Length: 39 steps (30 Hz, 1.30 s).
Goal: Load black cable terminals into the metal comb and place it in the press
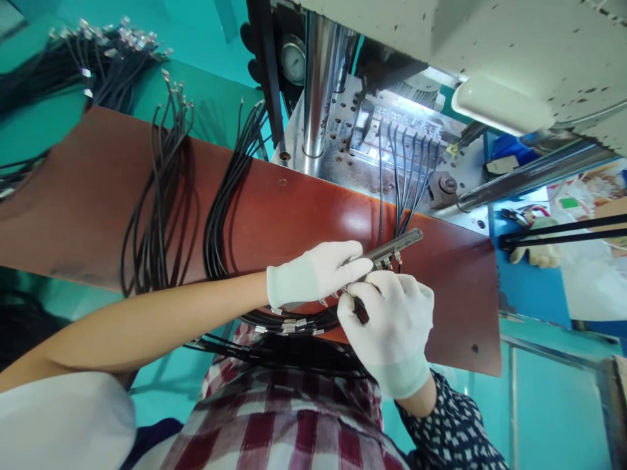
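Just above the near side of the brown board [313, 222], the left hand [323, 271], in a white glove, held a metal bar [409, 239] firmly between thumb and fingers. The bar slanted, its far end up to the right, and small connectors [398, 256] jutted from its near edge. Beside it the right hand [392, 320], gloved too, was curled with thumb and forefinger drawn together at that edge; whether they pinched a connector or a cable could not be told. Under the hands, near the checked clothing [289, 424], lay cables with silver ends [289, 325]. Two black bundles, a left one [159, 189] and a middle one [218, 228], lay across the board. Beyond the bar stood a press with a steel column [317, 85] and a gauge [292, 60]; thin cables [406, 163] ran from its mould [360, 140] toward the bar.
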{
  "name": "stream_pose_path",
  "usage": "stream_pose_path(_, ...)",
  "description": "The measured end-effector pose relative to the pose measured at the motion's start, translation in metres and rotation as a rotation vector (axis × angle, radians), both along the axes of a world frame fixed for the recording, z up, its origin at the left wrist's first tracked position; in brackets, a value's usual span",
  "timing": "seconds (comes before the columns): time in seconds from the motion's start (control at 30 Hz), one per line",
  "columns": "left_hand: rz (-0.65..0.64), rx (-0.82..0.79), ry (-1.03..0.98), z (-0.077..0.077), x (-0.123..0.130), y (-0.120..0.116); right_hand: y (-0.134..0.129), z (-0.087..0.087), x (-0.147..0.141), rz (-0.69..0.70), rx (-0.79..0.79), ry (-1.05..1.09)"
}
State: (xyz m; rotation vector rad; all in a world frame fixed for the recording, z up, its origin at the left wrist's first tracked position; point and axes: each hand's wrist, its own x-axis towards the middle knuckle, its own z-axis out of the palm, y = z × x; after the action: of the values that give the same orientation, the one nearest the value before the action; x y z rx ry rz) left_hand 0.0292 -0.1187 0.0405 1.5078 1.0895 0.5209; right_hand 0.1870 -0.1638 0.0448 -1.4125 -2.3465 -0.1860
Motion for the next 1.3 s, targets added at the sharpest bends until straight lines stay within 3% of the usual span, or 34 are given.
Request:
stream_pose_path(0.33, -0.003, -0.012, -0.018, -0.002, -0.001, 0.001, -0.012, 0.006, 0.001, 0.025, -0.026, 0.01)
stream_pose_path(0.6, -0.036, 0.068, -0.047, -0.006, -0.001, 0.001, -0.008, -0.002, -0.006, 0.036, -0.032, 0.027)
stream_pose_path(0.8, 0.0, 0.025, -0.024, -0.006, -0.001, 0.001, -0.018, 0.003, -0.004, 0.06, -0.071, 0.019)
stream_pose_path(1.1, 0.022, 0.071, 0.019, -0.009, 0.002, 0.001, -0.018, -0.012, -0.019, 0.09, -0.051, 0.079)
stream_pose_path(1.23, 0.007, 0.114, 0.006, -0.01, 0.002, 0.001, -0.014, 0.0, -0.009, 0.132, -0.106, 0.066)
stream_pose_path(1.3, -0.001, 0.019, -0.006, -0.007, 0.0, 0.0, 0.0, 0.013, 0.01, 0.132, -0.107, 0.021)
